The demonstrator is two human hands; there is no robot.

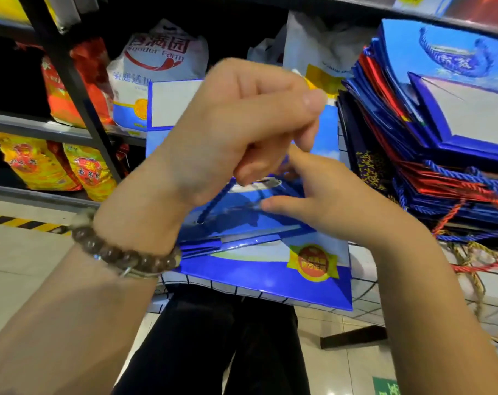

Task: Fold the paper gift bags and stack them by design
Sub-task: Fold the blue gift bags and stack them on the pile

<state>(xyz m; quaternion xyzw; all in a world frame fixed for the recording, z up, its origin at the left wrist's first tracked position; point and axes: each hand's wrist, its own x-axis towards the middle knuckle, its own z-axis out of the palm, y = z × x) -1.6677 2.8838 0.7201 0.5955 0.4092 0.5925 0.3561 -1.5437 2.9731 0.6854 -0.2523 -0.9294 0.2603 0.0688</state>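
A blue and white paper gift bag [259,275] with a round red and yellow seal lies partly flattened over my lap, on a wire grid. My left hand [236,132], a bead bracelet on its wrist, is curled above the bag and grips its blue rope handle [216,201], which runs down to a hole in the bag. My right hand [322,195] rests on the bag's upper part with thumb and fingers stretched out. A tall stack of folded blue and red bags [430,132] with rope handles sits at the right.
A dark metal shelf rack [68,81] at the left holds rice and flour sacks [156,69]. The wire grid surface [367,292] carries the stack and loose red and yellow cords [470,263]. A tiled floor with a yellow and black stripe [19,222] lies below.
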